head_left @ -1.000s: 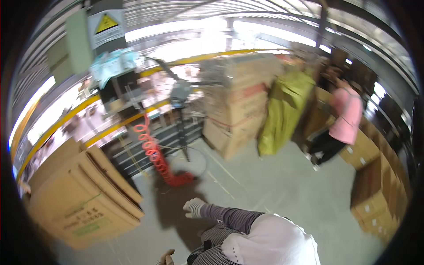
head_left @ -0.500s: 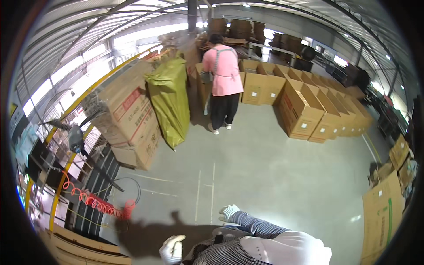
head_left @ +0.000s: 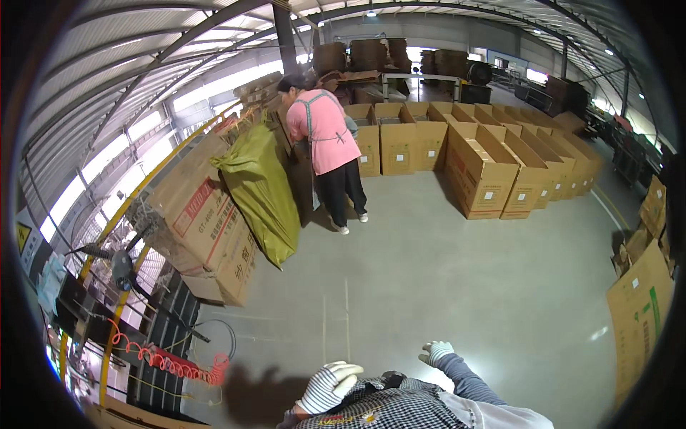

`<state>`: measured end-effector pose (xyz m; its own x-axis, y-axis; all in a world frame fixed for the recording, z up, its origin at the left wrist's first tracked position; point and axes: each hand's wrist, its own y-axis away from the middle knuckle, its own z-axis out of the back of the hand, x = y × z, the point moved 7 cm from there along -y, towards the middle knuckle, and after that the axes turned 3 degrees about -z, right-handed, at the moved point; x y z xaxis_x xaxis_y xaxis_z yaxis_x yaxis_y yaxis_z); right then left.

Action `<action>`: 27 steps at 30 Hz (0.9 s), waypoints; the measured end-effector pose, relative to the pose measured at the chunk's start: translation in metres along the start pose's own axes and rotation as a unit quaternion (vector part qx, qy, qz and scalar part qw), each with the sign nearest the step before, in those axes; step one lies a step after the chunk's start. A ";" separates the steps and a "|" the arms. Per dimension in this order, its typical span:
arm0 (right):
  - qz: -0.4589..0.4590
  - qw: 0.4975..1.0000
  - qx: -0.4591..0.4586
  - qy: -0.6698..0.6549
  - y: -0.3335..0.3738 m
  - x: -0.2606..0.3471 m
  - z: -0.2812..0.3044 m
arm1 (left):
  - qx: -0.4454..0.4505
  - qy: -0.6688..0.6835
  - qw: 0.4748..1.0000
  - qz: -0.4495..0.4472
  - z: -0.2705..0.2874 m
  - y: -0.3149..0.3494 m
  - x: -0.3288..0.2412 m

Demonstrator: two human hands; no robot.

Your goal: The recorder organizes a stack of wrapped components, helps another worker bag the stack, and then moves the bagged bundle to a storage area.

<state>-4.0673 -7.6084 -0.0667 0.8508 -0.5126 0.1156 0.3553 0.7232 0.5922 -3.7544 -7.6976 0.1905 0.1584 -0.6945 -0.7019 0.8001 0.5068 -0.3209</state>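
My left hand (head_left: 331,387), in a white glove with dark stripes, is in front of my checked apron at the bottom of the view. Its fingers point to the right, loosely bent and a little apart, with nothing visible in them. Farther right, my right hand (head_left: 436,353) reaches out over the grey floor (head_left: 429,286). It wears the same kind of glove, and a striped sleeve covers the forearm. The fingers are apart and hold nothing. Neither hand touches an object.
A co-worker in a pink top (head_left: 330,136) bends beside a green sack (head_left: 264,193) and a large carton (head_left: 204,225). Open cartons (head_left: 480,179) stand in rows beyond. Red coiled hose (head_left: 168,365) hangs at left; flattened cardboard (head_left: 636,322) leans at right.
The co-worker has turned and moved left towards the sack. Both my hands have shifted right in the view, and the left one has come in front of my body. The view has swung slightly.
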 end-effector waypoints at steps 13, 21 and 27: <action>0.177 0.975 0.020 0.131 -0.040 0.106 0.023 | -0.207 -0.035 0.974 0.086 0.038 0.077 -0.008; 0.285 0.939 0.063 0.183 -0.022 0.225 0.016 | -0.296 -0.088 0.940 0.147 0.040 0.173 -0.002; 0.288 0.939 0.080 0.172 0.007 0.237 0.005 | -0.336 -0.052 0.924 0.175 0.057 0.194 -0.008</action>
<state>-3.8654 -7.7276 -0.0312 0.9681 0.1420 0.2064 -0.2422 0.7413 0.6260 -3.5677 -7.6232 0.1703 0.4221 -0.4550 -0.7841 0.1539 0.8884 -0.4326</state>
